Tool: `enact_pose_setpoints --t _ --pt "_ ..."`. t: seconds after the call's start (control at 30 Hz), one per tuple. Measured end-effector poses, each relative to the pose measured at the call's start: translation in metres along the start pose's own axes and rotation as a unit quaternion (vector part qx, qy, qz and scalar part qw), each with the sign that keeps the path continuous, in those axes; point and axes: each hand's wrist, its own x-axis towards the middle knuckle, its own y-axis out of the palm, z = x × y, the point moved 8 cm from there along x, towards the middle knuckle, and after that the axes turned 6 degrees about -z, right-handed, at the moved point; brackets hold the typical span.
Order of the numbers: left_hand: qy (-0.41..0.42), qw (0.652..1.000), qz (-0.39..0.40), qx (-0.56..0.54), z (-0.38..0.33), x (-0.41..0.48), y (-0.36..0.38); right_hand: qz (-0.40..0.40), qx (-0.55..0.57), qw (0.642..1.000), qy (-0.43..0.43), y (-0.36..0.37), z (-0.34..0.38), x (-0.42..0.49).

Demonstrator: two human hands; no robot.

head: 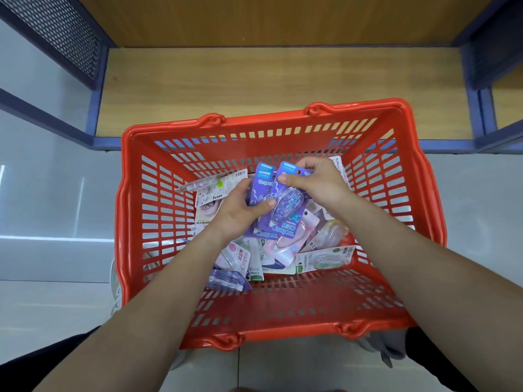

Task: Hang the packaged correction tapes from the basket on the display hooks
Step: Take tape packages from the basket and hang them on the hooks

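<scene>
A red plastic basket (135, 222) stands on the floor below me, holding several packaged correction tapes in purple, pink, white and green. Both my hands are inside it. My right hand (317, 185) pinches the top of a purple correction tape pack (285, 210) between thumb and fingers. My left hand (240, 207) grips a small stack of purple packs (261, 179) from the left, thumb pressed on the front pack. More packs lie loose under my hands, such as a pink one (240, 256) and a green one (328, 258). No display hooks are in view.
A low wooden shelf board (254, 80) with a blue metal frame (99, 142) runs beyond the basket. A perforated blue side panel (56, 32) stands at the upper left. Grey floor tiles (56, 207) surround the basket.
</scene>
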Motion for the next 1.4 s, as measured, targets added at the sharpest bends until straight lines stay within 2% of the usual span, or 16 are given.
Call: enact_pose_setpoints --t 0.23,0.33,0.4,0.47,0.53,0.67,0.97,1.07,1.27,1.4 --pt "-0.018 1.000 0.010 0.000 -0.004 0.002 0.000 -0.040 -0.020 0.999 -0.005 0.001 0.007 -0.006" --pt "-0.003 1.000 -0.011 -0.005 -0.016 0.002 -0.003 -0.099 0.094 0.990 0.037 -0.007 0.010 -0.019" --pt "0.011 0.999 -0.040 -0.028 -0.031 -0.001 -0.009 -0.083 0.125 0.987 0.064 -0.008 0.011 -0.033" --pt "0.024 0.997 -0.047 -0.049 -0.047 -0.008 -0.011 -0.023 0.105 0.992 0.063 -0.002 0.014 -0.047" --pt "0.037 0.996 -0.047 -0.064 -0.061 -0.019 -0.010 0.019 0.105 0.993 0.043 0.004 0.025 -0.060" --pt "0.068 0.992 -0.052 -0.093 -0.095 -0.050 -0.008 0.027 0.123 0.992 -0.021 0.002 0.065 -0.081" --pt "0.155 0.984 -0.018 -0.083 -0.193 -0.125 0.000 -0.001 0.211 0.972 -0.100 -0.043 0.159 -0.140" --pt "0.210 0.976 -0.037 -0.034 -0.233 -0.152 0.006 -0.013 0.207 0.968 -0.138 -0.068 0.190 -0.164" --pt "0.287 0.957 -0.050 -0.012 -0.321 -0.200 0.034 -0.043 0.203 0.950 -0.233 -0.128 0.254 -0.208" --pt "0.332 0.942 -0.051 -0.003 -0.379 -0.230 0.058 -0.106 0.183 0.932 -0.296 -0.179 0.309 -0.238"
